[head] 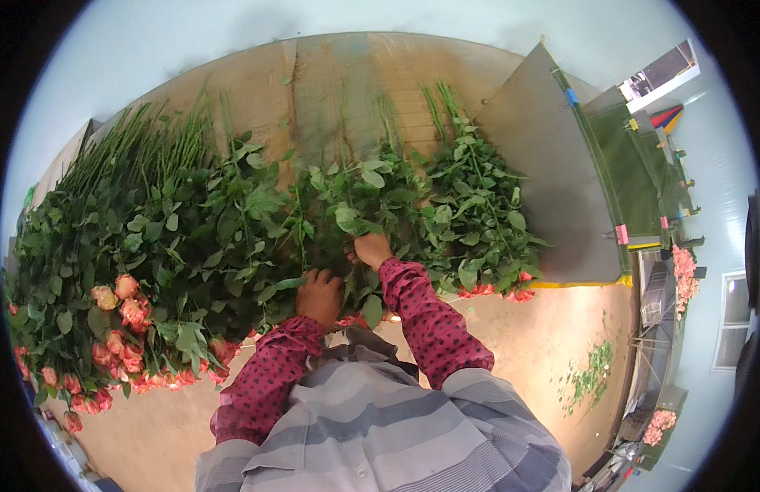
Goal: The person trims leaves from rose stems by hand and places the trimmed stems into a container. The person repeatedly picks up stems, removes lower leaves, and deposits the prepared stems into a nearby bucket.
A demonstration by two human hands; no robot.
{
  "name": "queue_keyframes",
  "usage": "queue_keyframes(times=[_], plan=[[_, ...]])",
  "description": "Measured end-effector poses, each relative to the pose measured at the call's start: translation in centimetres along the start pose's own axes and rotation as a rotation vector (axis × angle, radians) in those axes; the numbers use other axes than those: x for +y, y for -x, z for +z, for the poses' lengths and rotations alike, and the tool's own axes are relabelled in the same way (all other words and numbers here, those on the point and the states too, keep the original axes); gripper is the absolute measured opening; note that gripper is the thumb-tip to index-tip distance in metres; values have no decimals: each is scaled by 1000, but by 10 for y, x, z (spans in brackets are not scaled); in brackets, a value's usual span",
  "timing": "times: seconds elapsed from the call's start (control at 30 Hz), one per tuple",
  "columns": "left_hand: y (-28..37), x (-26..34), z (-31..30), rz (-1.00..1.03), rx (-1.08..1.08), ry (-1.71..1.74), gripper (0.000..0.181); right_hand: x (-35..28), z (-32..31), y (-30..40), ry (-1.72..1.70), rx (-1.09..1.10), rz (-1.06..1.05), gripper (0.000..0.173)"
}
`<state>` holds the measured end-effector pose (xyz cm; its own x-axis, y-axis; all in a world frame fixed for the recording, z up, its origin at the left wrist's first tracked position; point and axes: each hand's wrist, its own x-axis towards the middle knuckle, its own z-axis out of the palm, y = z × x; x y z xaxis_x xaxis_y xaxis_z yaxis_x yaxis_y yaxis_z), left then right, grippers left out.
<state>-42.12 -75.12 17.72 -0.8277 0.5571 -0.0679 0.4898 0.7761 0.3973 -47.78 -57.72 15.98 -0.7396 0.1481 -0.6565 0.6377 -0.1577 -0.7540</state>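
Observation:
Long-stemmed roses [232, 203] lie in a thick layer across a table covered with brown sheeting [318, 80], their cut stems pointing away from me. Orange-pink rose heads [134, 310] hang toward my side, mostly at the left. My right hand [370, 250] is among the leaves at the middle, its fingers curled around a rose stem [350, 270]. Lower and to the left, my left hand [320, 298] rests in the foliage with bent fingers. An upright green stem [301, 240] reaches down to its fingertips; whether they grip it is hidden.
A separate pile of roses [478, 203] lies at the right, beside a grey upright panel [552, 184] with a yellow lower edge. Green panels with coloured clips [632, 172] stand beyond. Loose leaves [589, 375] litter the floor at right. Pink flower bunches [660, 426] sit at far right.

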Motion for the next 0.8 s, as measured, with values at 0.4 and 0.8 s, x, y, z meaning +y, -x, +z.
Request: queue_keyframes(times=[0.4, 0.8], plan=[[-2, -7, 12, -27, -12, -11, 24, -106, -97, 121, -53, 65, -426, 24], [-4, -4, 4, -50, -34, 80, 23, -118, -207, 119, 228, 297, -377, 26]])
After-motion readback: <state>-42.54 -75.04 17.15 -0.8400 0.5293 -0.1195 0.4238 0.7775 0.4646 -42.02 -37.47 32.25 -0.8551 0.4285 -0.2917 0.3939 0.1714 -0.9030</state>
